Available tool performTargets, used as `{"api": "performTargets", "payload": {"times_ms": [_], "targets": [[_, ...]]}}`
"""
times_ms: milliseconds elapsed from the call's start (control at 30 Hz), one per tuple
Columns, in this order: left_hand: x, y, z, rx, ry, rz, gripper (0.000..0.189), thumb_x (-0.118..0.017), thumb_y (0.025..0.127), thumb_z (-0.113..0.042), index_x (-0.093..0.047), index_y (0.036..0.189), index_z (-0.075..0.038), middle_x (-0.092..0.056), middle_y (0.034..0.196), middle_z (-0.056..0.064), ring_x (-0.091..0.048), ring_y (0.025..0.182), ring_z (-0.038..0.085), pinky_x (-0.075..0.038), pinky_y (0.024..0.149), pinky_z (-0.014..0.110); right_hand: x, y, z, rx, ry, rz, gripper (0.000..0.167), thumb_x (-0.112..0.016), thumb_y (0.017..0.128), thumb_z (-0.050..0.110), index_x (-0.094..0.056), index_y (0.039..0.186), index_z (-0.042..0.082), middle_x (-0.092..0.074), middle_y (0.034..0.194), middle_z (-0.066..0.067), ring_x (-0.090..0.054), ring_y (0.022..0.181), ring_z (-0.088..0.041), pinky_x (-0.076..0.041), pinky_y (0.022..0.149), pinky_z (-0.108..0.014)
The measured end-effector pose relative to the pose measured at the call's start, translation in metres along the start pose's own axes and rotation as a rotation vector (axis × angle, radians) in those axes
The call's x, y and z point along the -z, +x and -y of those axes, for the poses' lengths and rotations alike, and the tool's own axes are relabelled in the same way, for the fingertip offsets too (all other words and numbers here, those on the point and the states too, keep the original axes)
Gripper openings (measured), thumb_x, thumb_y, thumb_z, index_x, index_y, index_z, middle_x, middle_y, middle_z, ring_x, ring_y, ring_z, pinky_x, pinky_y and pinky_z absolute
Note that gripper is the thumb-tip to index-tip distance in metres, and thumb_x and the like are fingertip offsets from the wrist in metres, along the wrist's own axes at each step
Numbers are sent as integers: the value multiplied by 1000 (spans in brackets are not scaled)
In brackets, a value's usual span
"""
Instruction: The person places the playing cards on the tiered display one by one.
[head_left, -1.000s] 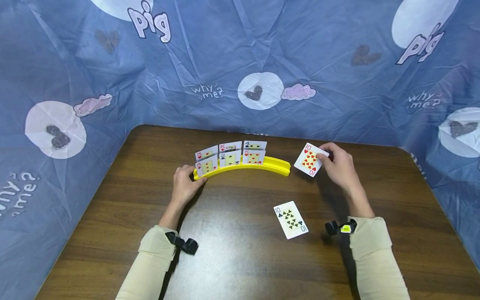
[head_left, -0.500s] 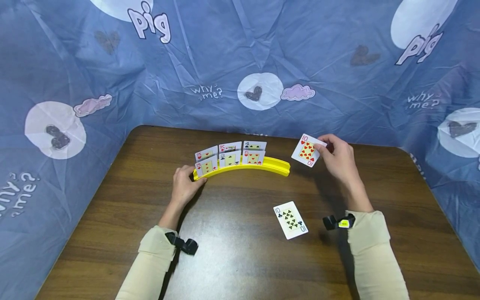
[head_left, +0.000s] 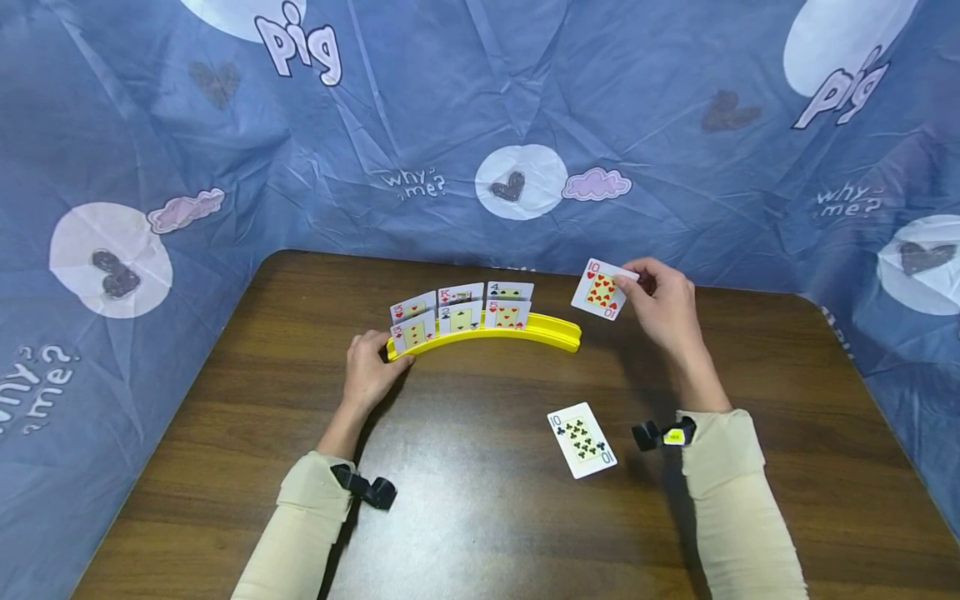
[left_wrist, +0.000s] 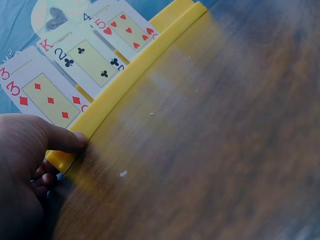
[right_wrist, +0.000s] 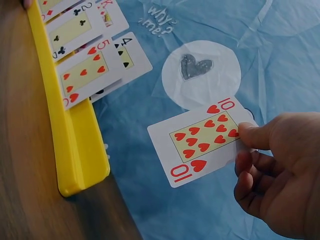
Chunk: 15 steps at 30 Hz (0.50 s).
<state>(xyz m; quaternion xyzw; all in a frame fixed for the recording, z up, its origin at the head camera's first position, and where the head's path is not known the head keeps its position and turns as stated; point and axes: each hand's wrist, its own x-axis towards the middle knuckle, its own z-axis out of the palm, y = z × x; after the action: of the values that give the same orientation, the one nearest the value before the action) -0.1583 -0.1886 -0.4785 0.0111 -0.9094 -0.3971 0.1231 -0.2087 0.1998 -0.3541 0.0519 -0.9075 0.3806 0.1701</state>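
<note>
A curved yellow card holder (head_left: 551,331) stands on the table with two rows of playing cards upright in it. Its front row has the 3 of diamonds (left_wrist: 50,100), 2 of clubs (head_left: 461,317) and 5 of hearts (right_wrist: 85,74); behind them show a 3, a K and a 4. My left hand (head_left: 369,368) grips the holder's left end, thumb on its front edge. Between thumb and fingers, my right hand (head_left: 666,307) pinches the 10 of hearts (head_left: 600,289) by its right side. That card is raised just beyond the holder's right end, face toward me.
The 10 of clubs (head_left: 582,440) lies face up on the brown wooden table (head_left: 465,500), nearer to me than the holder. A blue printed cloth (head_left: 420,100) hangs along the table's back and sides.
My right hand has carried the 10 of hearts up and away from me, then left toward the holder's right end. The left hand and the holder have stayed in place.
</note>
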Motion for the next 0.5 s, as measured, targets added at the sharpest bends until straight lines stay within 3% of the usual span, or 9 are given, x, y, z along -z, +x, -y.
{"api": "performTargets", "payload": {"times_ms": [167,500], "targets": [[1,0,-1,3,-6,0,36,-80,75,-11,-72,104,8,-69,104,25,-56,97,40,-39,90,49,-6,2,2,-5,22,10,19,-69,93,17,-72,102,0,-66,83,-14,-48,68,-5,-37,64,-18],[1,1,-1,-11,4,-8,34,-80,75,-11,-72,102,8,-69,104,25,-57,96,40,-40,90,49,-21,6,6,12,60,44,18,-69,93,16,-72,102,1,-67,84,-16,-50,69,-8,-37,63,-16]]}}
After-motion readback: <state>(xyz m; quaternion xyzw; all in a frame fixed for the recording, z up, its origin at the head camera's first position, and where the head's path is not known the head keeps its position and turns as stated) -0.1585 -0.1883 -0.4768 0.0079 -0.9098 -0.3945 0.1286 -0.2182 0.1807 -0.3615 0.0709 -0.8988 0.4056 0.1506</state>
